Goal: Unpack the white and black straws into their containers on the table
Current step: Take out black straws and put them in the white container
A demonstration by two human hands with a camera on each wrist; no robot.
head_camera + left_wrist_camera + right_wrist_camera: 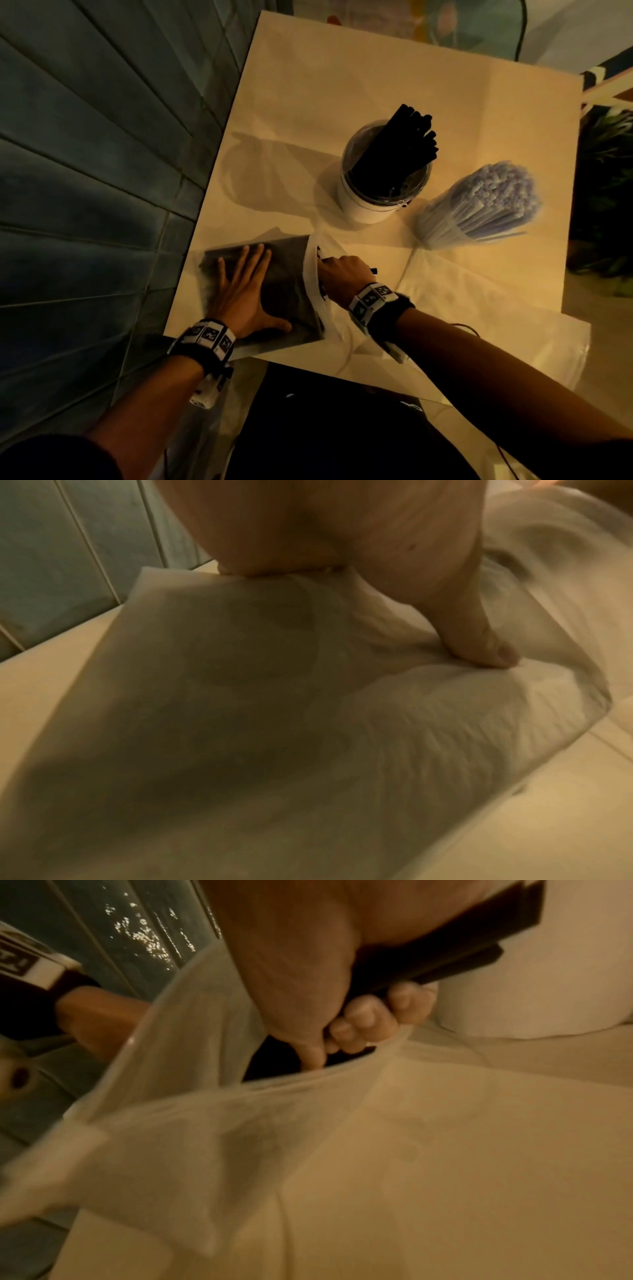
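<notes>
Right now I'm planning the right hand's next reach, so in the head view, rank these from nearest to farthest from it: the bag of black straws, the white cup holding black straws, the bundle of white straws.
1. bag of black straws: touching the right hand, whose fingers reach into its mouth.
2. white cup: behind the hand, mid-table.
3. bundle of white straws: farther right, beside the cup.

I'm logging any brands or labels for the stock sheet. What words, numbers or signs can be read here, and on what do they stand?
No readable words, brands or numbers.
Left wristband: black-and-white square code markers, no letters.
Right wristband: the same kind of markers, no letters.
Bag of black straws: no print visible.
White container: a small dark mark at the rim, too small to read.
</notes>
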